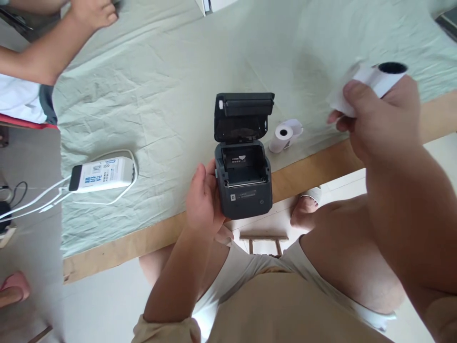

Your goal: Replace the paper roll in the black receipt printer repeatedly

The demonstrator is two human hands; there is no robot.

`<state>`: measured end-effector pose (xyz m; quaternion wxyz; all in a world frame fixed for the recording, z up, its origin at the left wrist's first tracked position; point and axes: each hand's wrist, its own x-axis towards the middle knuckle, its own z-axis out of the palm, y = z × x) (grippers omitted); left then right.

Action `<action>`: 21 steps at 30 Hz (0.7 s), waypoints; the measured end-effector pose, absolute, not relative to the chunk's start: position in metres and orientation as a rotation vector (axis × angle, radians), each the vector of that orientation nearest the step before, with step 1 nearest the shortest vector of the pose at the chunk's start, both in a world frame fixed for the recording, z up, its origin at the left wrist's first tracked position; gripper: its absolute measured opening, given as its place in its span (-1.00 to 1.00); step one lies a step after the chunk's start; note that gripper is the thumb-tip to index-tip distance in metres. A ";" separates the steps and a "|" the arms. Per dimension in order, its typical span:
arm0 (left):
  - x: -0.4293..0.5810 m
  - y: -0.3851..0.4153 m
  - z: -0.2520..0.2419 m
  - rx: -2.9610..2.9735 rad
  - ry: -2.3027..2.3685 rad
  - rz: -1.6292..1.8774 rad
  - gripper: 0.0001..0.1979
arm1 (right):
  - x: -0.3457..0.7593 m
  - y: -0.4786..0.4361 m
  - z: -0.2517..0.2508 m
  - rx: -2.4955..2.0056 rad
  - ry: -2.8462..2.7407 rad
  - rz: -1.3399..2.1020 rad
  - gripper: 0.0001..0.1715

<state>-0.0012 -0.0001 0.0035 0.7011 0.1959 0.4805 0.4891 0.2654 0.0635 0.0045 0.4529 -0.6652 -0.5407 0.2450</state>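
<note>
My left hand point(204, 200) grips the left side of a dark grey label printer point(244, 200) near the table's front edge. The printer's lid point(244, 116) stands raised, and no roll sits in its bay. Off to the right, my right hand point(382, 109) is closed around a white paper roll point(387, 81) with a wide dark core, a loose flap of paper hanging at its left. A smaller white paper roll point(281, 138) with a narrow core stands upright on the cloth, just right of the printer, its end partly unwound.
A pale green cloth point(171, 105) covers the table, with a bare wooden edge point(124, 247) in front. At left lies a white power bank point(103, 174) with cables. Another person's hand point(94, 12) rests at the upper left. A dark object point(448, 24) is at the upper right.
</note>
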 end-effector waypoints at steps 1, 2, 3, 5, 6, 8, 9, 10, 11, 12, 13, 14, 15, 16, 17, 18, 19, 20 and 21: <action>-0.001 0.000 0.004 0.448 1.080 1.088 -0.49 | 0.266 0.063 0.000 -1.672 -1.425 0.528 -0.80; -0.001 0.000 0.004 0.457 1.090 1.087 -0.50 | 0.267 0.063 -0.003 -1.696 -1.510 0.458 -0.79; -0.001 0.000 0.004 0.467 1.101 1.088 -0.51 | 0.267 0.063 -0.004 -1.710 -1.582 0.403 -0.81; -0.002 0.000 0.003 0.482 1.122 1.096 -0.53 | 0.268 0.062 -0.004 -1.712 -1.651 0.359 -0.82; -0.002 0.000 0.003 0.489 1.131 1.101 -0.54 | 0.268 0.063 -0.003 -1.717 -1.665 0.372 -0.79; -0.002 0.000 0.001 0.503 1.141 1.108 -0.54 | 0.267 0.066 -0.001 -1.787 -1.705 0.381 -0.67; -0.002 0.000 0.001 0.511 1.141 1.106 -0.53 | 0.267 0.068 -0.001 -1.849 -1.709 0.382 -0.58; -0.002 0.000 0.001 0.516 1.141 1.102 -0.53 | 0.266 0.070 -0.001 -1.920 -1.696 0.382 -0.49; -0.002 0.000 0.001 0.517 1.142 1.102 -0.52 | 0.266 0.072 -0.002 -1.982 -1.683 0.390 -0.40; -0.002 0.001 0.001 0.513 1.143 1.102 -0.52 | 0.265 0.074 -0.003 -2.023 -1.672 0.411 -0.32; -0.002 0.001 0.001 0.506 1.146 1.106 -0.52 | 0.265 0.075 -0.003 -2.039 -1.664 0.444 -0.25; -0.001 0.001 0.002 0.497 1.149 1.111 -0.52 | 0.265 0.075 -0.004 -2.020 -1.679 0.480 -0.21; -0.001 0.001 0.002 0.490 1.149 1.116 -0.52 | 0.265 0.073 -0.004 -1.963 -1.706 0.483 -0.19; -0.001 0.001 0.003 0.485 1.148 1.121 -0.52 | 0.264 0.070 -0.003 -1.881 -1.744 0.447 -0.21; 0.000 0.001 0.003 0.484 1.146 1.124 -0.52 | 0.264 0.065 -0.001 -1.786 -1.777 0.366 -0.28; 0.000 0.001 0.003 0.483 1.149 1.127 -0.52 | 0.262 0.060 0.001 -1.690 -1.799 0.254 -0.38; 0.000 0.001 0.003 0.482 1.151 1.126 -0.51 | 0.259 0.054 0.003 -1.593 -1.823 0.144 -0.47; 0.000 0.001 0.004 0.481 1.153 1.125 -0.51 | 0.255 0.048 0.006 -1.504 -1.854 0.062 -0.54; 0.001 0.002 0.004 0.479 1.154 1.123 -0.50 | 0.250 0.043 0.007 -1.443 -1.898 0.027 -0.58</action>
